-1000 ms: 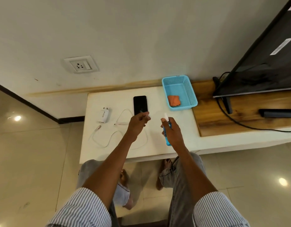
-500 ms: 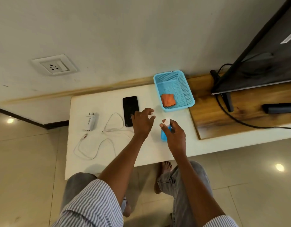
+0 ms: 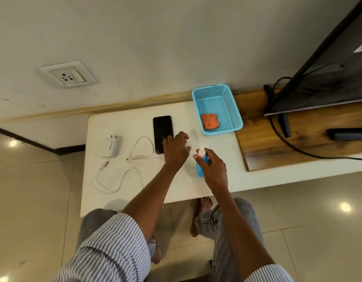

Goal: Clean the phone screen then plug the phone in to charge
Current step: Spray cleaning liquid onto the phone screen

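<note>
A black phone [image 3: 162, 127] lies screen up on the white table [image 3: 123, 123]. My left hand [image 3: 176, 150] hovers over the phone's near right corner with curled fingers, pinching what looks like a small clear cap [image 3: 187, 143]. Just right of it, my right hand [image 3: 213, 169] grips an upright blue spray bottle [image 3: 200, 169] with a white nozzle. A white charger adapter [image 3: 111, 146] and a looped white cable [image 3: 123, 176] lie left of the phone. An orange cloth [image 3: 209, 121] sits in the blue basket [image 3: 236, 110]. The wall socket [image 3: 69, 76] is on the wall at upper left.
A wooden board [image 3: 288, 143] right of the table carries a television [image 3: 328, 74], its black cord [image 3: 294, 147] and a black bar-shaped object [image 3: 349, 134]. My knees and bare feet are under the table's near edge, on a glossy tiled floor.
My left hand has shifted right, from the phone's near end to its right corner. The right hand has brought the spray bottle from a tilt to upright, close to the table.
</note>
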